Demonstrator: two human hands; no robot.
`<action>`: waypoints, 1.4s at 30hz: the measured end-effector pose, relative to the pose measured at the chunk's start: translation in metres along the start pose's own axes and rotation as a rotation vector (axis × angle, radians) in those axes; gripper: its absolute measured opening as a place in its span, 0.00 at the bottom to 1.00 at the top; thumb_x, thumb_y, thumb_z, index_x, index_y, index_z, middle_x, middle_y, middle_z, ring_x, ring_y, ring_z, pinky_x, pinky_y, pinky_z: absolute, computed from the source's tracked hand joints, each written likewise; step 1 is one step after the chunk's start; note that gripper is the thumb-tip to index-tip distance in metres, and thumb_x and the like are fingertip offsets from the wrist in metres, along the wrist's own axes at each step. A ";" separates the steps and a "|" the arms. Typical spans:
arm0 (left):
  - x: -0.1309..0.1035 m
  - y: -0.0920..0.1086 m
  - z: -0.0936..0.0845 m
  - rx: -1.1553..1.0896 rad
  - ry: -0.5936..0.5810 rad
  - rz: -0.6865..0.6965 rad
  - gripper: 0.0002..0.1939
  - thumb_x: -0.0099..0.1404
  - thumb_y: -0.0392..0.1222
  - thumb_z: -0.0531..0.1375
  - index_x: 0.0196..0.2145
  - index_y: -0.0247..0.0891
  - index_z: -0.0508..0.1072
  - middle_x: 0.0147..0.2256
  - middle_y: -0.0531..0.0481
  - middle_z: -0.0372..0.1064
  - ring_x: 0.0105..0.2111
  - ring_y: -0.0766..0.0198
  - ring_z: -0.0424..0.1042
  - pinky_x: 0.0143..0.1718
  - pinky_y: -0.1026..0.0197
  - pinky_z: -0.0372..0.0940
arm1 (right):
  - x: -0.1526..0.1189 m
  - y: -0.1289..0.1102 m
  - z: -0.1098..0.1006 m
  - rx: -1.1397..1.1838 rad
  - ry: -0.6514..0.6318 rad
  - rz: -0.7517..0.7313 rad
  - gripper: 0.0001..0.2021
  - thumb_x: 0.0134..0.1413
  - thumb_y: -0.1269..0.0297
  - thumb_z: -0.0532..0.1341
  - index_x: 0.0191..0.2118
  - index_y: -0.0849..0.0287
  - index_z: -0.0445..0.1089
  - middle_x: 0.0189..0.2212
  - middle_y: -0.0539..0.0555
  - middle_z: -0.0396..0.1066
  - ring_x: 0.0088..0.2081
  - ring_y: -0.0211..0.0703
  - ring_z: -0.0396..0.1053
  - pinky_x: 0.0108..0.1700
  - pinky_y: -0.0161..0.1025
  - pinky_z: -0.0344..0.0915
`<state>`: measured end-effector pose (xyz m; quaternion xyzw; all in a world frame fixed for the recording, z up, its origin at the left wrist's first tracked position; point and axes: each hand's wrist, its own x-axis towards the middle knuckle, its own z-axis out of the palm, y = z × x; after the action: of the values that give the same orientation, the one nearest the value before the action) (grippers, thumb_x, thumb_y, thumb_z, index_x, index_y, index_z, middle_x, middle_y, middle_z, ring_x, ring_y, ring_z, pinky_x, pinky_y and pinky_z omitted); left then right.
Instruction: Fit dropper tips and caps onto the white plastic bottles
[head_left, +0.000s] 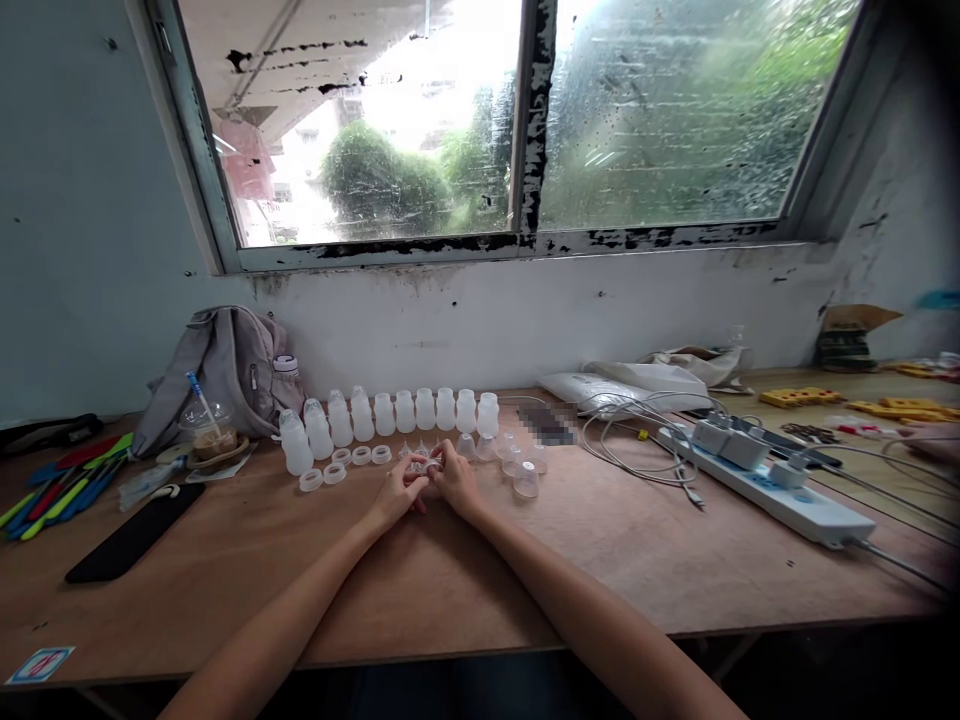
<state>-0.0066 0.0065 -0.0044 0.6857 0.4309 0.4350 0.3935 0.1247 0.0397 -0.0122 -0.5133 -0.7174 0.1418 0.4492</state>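
My left hand (403,490) and my right hand (454,482) meet over the wooden table, fingers closed round a small whitish bottle ring (429,465), partly hidden by the fingertips. Just behind them stand several clear bottle nipples (405,448). Left of my hands lie several loose white bottle rings (361,456). A row of frosted baby bottles (382,415) stands upright at the back; those at the left end have tops on, the others look open-necked. Beside my right hand are several clear dome caps (526,480).
A grey backpack (225,370), an iced drink cup (210,432), a black phone-shaped object (135,535) and colourful spatulas (67,485) occupy the left. On the right are coiled cables (622,450), a white power strip (780,500), plastic bags (622,385) and yellow parts (801,397).
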 end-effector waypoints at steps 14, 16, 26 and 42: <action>0.005 -0.001 -0.004 -0.306 0.226 -0.155 0.14 0.57 0.52 0.49 0.36 0.40 0.60 0.27 0.53 0.66 0.12 0.76 0.59 0.11 0.73 0.50 | -0.001 -0.017 -0.015 0.336 -0.119 -0.132 0.09 0.48 0.62 0.52 0.31 0.61 0.65 0.23 0.50 0.64 0.25 0.35 0.61 0.29 0.32 0.58; 0.008 -0.004 -0.007 -0.292 0.168 -0.204 0.15 0.58 0.52 0.48 0.36 0.39 0.60 0.27 0.51 0.67 0.13 0.74 0.62 0.12 0.73 0.51 | 0.001 -0.014 -0.018 0.305 -0.094 -0.151 0.08 0.47 0.62 0.53 0.26 0.61 0.64 0.22 0.50 0.64 0.25 0.35 0.60 0.28 0.32 0.57; 0.097 -0.006 -0.067 0.522 0.495 -0.109 0.16 0.59 0.41 0.49 0.46 0.40 0.60 0.34 0.46 0.66 0.29 0.61 0.68 0.28 0.61 0.61 | 0.009 0.004 -0.023 0.295 0.041 -0.028 0.08 0.46 0.61 0.54 0.26 0.60 0.64 0.22 0.51 0.65 0.24 0.37 0.60 0.25 0.33 0.56; 0.041 0.025 -0.044 0.590 0.688 0.467 0.10 0.62 0.41 0.45 0.39 0.40 0.61 0.43 0.47 0.59 0.46 0.62 0.60 0.47 0.57 0.56 | 0.012 0.004 -0.025 0.503 0.050 0.036 0.11 0.44 0.55 0.56 0.28 0.59 0.63 0.22 0.51 0.65 0.20 0.35 0.62 0.19 0.32 0.59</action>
<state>-0.0314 0.0440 0.0426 0.6628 0.4752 0.5718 -0.0890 0.1457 0.0452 0.0051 -0.4016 -0.6389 0.3112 0.5777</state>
